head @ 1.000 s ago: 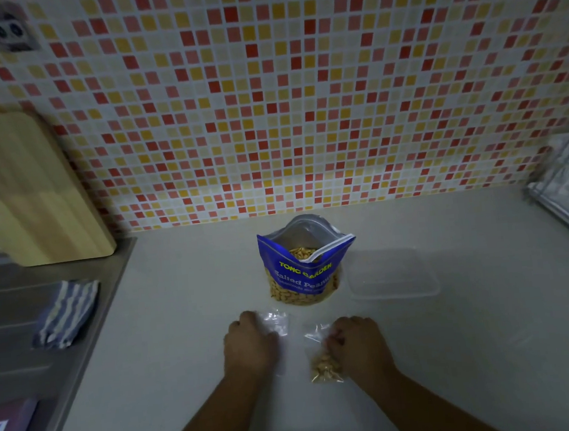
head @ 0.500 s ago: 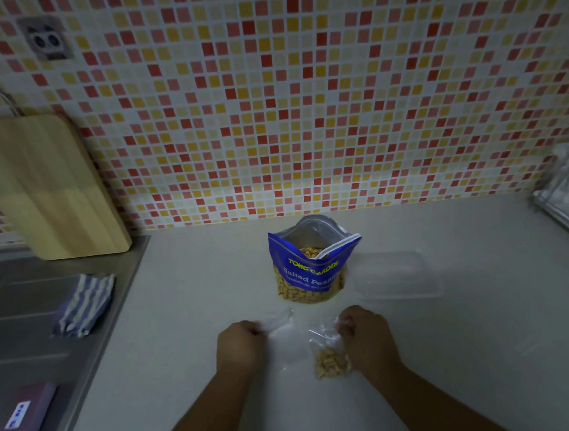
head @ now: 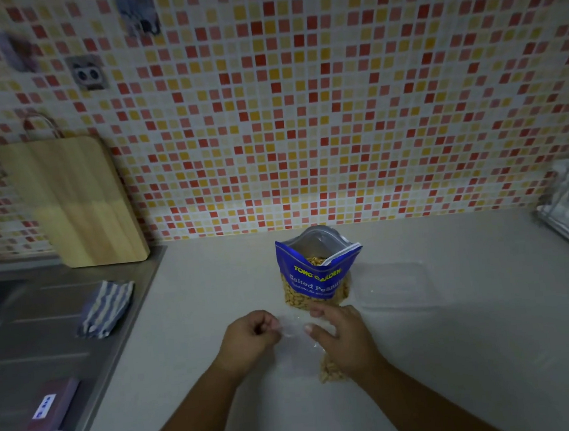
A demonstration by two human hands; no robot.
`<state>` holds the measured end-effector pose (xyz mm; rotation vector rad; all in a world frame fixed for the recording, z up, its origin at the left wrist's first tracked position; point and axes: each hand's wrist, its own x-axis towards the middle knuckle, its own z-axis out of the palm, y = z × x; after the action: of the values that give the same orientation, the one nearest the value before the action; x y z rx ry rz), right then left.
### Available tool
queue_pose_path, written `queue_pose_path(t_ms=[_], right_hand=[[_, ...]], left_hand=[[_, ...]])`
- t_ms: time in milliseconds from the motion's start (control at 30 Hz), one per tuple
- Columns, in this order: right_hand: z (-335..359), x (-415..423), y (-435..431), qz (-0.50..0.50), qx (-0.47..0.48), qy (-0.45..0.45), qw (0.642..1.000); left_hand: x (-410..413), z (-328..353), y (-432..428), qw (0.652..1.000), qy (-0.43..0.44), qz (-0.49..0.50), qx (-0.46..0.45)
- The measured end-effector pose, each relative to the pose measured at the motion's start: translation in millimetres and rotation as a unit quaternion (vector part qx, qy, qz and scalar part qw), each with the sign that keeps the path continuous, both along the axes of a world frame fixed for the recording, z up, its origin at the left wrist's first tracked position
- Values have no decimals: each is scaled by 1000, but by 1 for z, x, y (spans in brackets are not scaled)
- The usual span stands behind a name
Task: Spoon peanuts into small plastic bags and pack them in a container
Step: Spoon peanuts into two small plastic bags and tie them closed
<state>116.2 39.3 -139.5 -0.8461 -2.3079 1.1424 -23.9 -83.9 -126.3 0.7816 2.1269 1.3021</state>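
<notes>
Now your left hand (head: 249, 338) pinches the small clear plastic bag (head: 294, 346); right hand (head: 344, 340), grip unclear, alongside. Spread its mouth wide.

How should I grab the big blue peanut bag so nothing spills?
Grip the blue peanut bag round its middle, below the open mouth, coming from the left. It stands upright with the top open, so holding it level probably keeps the peanuts in, and the clear container sits close on its right.
</notes>
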Motion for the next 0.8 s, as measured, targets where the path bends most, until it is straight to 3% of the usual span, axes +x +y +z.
queue_pose_path(t_ms=[100,367,467,667,733,800], right_hand=[[13,-3,-5,-8,-59,67,996],[40,-7,6,-46,-35,100,993],[57,-7,13,-64,-70,102,990],[90,-7,26,-57,-217,113,968],[95,-10,33,-60,-200,81,975],[102,-11,40,-62,-173,57,981]], left_hand=[[2,12,2,998,-34,-5,46],[18,47,21,983,-118,-72,117],[24,58,36,992,-58,-16,113],[29,71,62,981,173,23,82],[31,75,67,961,267,24,65],[34,82,70,951,299,16,71]])
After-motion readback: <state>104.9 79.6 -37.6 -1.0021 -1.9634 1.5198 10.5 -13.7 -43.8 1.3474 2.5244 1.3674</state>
